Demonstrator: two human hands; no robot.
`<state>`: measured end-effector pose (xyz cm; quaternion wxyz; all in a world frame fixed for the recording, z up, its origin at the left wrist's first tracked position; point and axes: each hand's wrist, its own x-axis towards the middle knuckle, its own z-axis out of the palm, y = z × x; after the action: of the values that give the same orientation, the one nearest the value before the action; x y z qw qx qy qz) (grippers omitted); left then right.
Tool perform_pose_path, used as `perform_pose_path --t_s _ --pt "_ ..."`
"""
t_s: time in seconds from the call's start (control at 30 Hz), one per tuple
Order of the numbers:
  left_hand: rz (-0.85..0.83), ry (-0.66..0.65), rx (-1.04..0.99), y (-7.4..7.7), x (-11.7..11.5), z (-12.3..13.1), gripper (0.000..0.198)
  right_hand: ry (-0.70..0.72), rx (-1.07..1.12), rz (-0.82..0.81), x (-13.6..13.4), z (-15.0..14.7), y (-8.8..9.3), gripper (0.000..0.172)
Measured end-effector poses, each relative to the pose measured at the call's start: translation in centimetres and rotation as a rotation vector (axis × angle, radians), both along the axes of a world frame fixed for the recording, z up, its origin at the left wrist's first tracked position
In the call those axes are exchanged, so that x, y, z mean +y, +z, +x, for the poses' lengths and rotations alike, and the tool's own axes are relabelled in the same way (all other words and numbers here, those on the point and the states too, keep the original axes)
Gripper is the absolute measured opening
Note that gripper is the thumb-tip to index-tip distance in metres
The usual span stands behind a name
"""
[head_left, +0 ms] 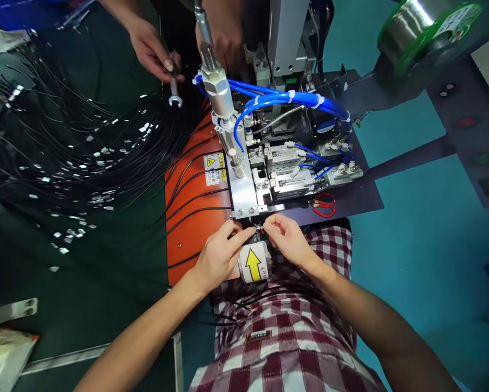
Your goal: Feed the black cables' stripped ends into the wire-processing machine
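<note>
My left hand (222, 253) is closed, its thumb and fingertips pressed close to thin coloured wires (260, 228) at the machine's front. From the other side, my right hand (287, 239) pinches the ends of these wires. Red and green strands show between the two hands, and the rest is hidden by my fingers. Just above my hands stands a metal wire-working machine (242, 188) with blue air tubes (285, 98). Below them is a white round part with a yellow arrow (254, 264). Black cables (203, 209) lie across an orange plate (195, 239) beside my left hand.
Red-handled scissors (325, 205) lie right of the machine. A large heap of black cables (117, 158) covers the left side. Another person's hand (154, 51) holds an open-ended wrench (174, 92) behind the machine. A solder wire spool (415, 32) hangs at upper right.
</note>
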<state>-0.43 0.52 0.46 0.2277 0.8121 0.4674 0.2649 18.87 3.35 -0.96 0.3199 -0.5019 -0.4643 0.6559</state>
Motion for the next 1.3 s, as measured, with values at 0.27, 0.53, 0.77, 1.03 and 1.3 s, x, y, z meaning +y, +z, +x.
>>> perform_pose_path --t_s 0.27,0.53,0.77,1.03,1.3 --pt "0.040 -0.013 0.105 -0.82 -0.12 -0.36 0.039 -0.015 -0.025 -0.045 0.09 -0.20 -0.38 0.025" --pt "0.090 -0.003 0.093 -1.01 -0.22 -0.38 0.040 -0.005 0.015 -0.084 0.02 -0.26 -0.53 0.028" --pt "0.117 -0.008 0.118 -0.86 -0.14 -0.38 0.038 -0.006 0.038 -0.077 -0.10 -0.29 -0.54 0.026" --pt "0.091 0.008 0.110 -1.10 -0.33 -0.44 0.038 -0.012 0.037 -0.081 -0.02 -0.39 -0.09 0.023" --pt "0.118 -0.013 0.162 -0.81 -0.25 -0.36 0.035 0.004 -0.029 -0.006 0.01 -0.28 -0.48 0.018"
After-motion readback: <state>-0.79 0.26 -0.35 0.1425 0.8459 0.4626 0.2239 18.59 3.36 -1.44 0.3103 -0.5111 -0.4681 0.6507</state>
